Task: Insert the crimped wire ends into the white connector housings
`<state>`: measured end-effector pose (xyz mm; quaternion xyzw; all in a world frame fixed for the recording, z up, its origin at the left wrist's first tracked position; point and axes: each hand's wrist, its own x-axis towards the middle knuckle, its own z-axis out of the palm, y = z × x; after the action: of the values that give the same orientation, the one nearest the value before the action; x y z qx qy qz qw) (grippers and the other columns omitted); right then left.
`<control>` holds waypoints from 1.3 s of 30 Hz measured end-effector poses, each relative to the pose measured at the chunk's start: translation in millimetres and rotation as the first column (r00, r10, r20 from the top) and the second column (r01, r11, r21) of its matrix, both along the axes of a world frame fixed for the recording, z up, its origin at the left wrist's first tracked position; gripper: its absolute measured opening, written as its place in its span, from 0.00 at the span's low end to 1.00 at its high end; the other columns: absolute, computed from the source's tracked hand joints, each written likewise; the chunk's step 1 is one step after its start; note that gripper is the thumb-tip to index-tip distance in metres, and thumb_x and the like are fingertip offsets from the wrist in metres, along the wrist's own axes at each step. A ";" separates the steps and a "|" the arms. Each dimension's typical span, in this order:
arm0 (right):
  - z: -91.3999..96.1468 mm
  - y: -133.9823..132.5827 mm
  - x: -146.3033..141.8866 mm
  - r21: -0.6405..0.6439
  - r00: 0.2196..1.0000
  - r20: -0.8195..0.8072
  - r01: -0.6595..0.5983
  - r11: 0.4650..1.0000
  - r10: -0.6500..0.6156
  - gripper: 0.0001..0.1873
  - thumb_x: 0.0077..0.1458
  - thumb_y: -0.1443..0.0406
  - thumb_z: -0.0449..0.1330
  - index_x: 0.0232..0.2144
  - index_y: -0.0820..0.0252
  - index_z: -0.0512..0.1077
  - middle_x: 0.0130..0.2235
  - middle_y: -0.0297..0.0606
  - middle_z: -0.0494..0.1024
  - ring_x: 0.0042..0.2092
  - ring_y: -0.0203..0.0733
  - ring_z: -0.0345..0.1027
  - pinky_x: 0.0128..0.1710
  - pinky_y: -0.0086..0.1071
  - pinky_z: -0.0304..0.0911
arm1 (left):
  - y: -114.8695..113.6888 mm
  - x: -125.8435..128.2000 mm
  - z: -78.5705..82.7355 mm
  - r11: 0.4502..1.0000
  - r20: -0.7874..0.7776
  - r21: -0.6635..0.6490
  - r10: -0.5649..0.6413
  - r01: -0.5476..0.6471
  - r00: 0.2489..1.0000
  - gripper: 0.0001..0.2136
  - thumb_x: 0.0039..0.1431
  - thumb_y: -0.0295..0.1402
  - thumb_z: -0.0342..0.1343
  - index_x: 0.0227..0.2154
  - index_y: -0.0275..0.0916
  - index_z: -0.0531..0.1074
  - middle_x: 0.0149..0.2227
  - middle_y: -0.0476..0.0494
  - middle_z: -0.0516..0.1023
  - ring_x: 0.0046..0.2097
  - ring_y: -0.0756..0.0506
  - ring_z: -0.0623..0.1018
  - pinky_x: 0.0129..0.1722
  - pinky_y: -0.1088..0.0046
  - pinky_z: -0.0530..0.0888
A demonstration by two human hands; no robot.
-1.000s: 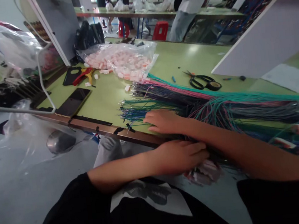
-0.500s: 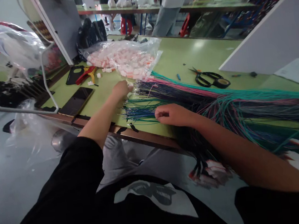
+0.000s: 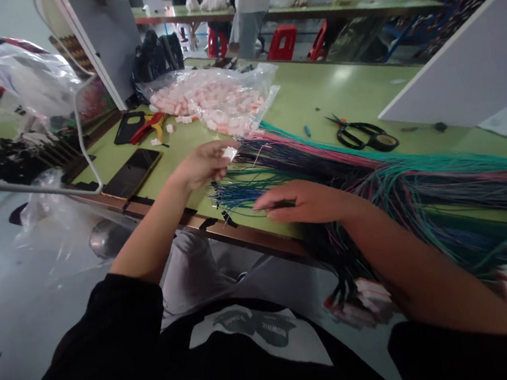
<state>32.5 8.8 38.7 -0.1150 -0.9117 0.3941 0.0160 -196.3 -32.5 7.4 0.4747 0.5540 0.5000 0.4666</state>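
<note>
White and small, a plastic piece sits pinched in the fingertips of the left hand, held just above the surface and right at the near tips of the wires. Those fingers are clenched on it. The right hand lies on the blue wire ends near the front edge, fingers almost straight. Something dark shows between thumb and forefinger, but I cannot tell whether a strand is pinched there.

The wires fan across the surface in teal, pink, blue and black, and some hang over the edge with white ends already on them. Behind the left hand is a clear bag of the same pale pieces. Scissors and a phone lie well apart from both hands.

By my reading this is a pick-up step, with one piece lifted and the right hand sorting at the wire ends. Bringing a single tip to the piece would call for one strand separated from its neighbours and both hands held steady and close.

Half a second ago the left hand was stretched further out, low on the surface at the bag's edge. It has since drawn back and risen with the piece. The right hand was a loose fist then and has flattened out.
</note>
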 end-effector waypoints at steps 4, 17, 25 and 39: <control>-2.5 -20.0 -11.1 -0.090 0.943 -0.218 0.238 0.967 -0.253 0.16 0.53 0.57 0.55 0.39 0.60 0.74 0.30 0.34 0.77 0.27 0.32 0.66 0.29 0.27 0.60 | -40.7 23.4 -14.5 0.994 0.444 0.077 -0.108 0.082 0.889 0.17 0.48 0.24 0.58 0.44 0.35 0.70 0.25 0.53 0.70 0.23 0.56 0.71 0.20 0.82 0.65; -21.9 -23.4 -13.7 0.390 0.882 -0.293 0.463 0.796 -0.370 0.10 0.50 0.64 0.52 0.24 0.57 0.72 0.23 0.34 0.72 0.26 0.34 0.62 0.29 0.28 0.54 | -53.8 49.7 -48.7 0.995 0.592 0.057 -0.097 0.078 0.800 0.18 0.50 0.26 0.59 0.45 0.34 0.70 0.24 0.54 0.70 0.22 0.56 0.73 0.19 0.84 0.70; -26.8 -23.8 -16.6 0.514 0.900 -0.246 0.436 0.739 -0.360 0.11 0.49 0.64 0.51 0.22 0.57 0.71 0.21 0.34 0.69 0.27 0.35 0.60 0.28 0.29 0.50 | -54.6 51.8 -48.6 0.993 0.623 0.078 -0.114 0.084 0.774 0.16 0.47 0.25 0.59 0.42 0.35 0.70 0.24 0.53 0.71 0.22 0.55 0.72 0.18 0.83 0.69; -29.7 -27.1 -23.9 0.417 0.872 -0.153 0.484 0.769 -0.466 0.09 0.44 0.65 0.52 0.16 0.58 0.66 0.18 0.33 0.67 0.23 0.33 0.55 0.25 0.28 0.46 | -54.7 60.6 -52.1 0.988 0.531 0.156 -0.086 0.003 0.843 0.17 0.45 0.32 0.64 0.40 0.36 0.69 0.23 0.54 0.71 0.23 0.55 0.73 0.21 0.82 0.69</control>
<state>8.6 -18.3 9.0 -0.3268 -0.9175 0.1614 0.1592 -135.7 -87.2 -44.7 0.3625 0.3515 0.6416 0.5774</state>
